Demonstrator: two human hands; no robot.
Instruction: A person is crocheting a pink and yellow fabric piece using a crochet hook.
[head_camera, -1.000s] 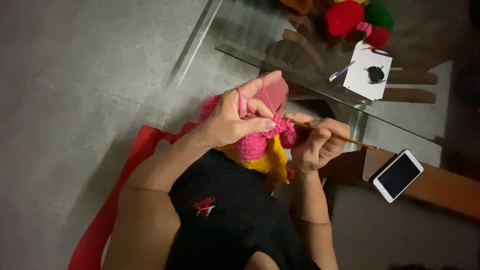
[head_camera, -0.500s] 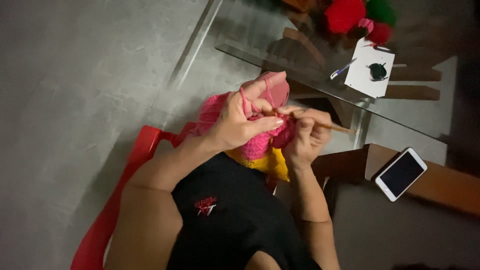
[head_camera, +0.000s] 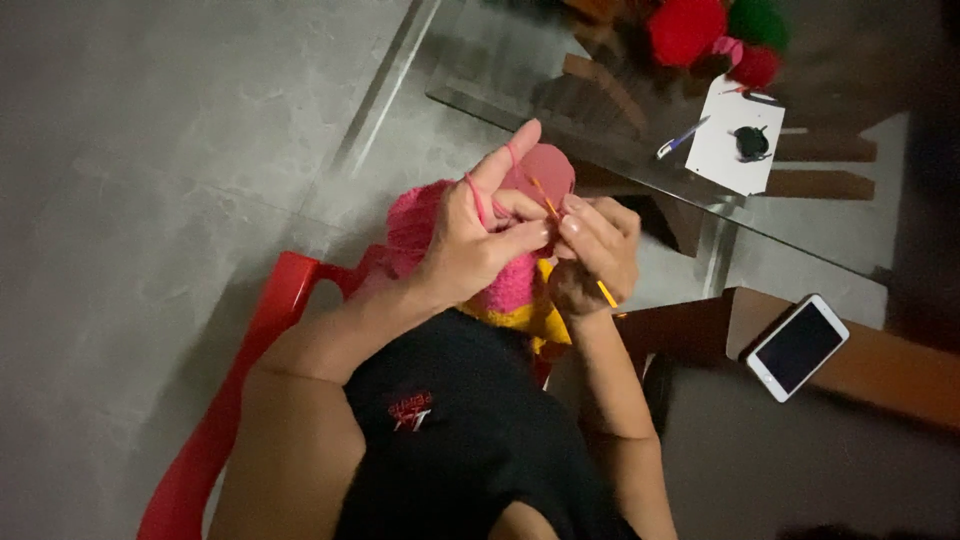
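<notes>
Setting: grey concrete floor (head_camera: 150, 150) fills the left of the frame, under dim light; a person sits low centre on a red plastic chair (head_camera: 215, 420).
Work so far: a sizeable pink crochet piece (head_camera: 505, 285) with a yellow band (head_camera: 540, 318) lies at centre frame on the lap, judged well advanced though not finished, since yarn still runs to it.
Left hand (head_camera: 480, 240): closed round the piece, forefinger raised, pink yarn (head_camera: 475, 195) looped over it.
Right hand (head_camera: 597, 255): fingers pinched on an orange crochet hook (head_camera: 605, 292), tip at the stitches.
Right of frame: white phone (head_camera: 797, 347) on a brown ledge (head_camera: 900, 370).
Beyond: glass table (head_camera: 620, 150) at upper right, bearing a paper sheet (head_camera: 725, 150), pen (head_camera: 682, 138), red and green pompoms (head_camera: 690, 28).
</notes>
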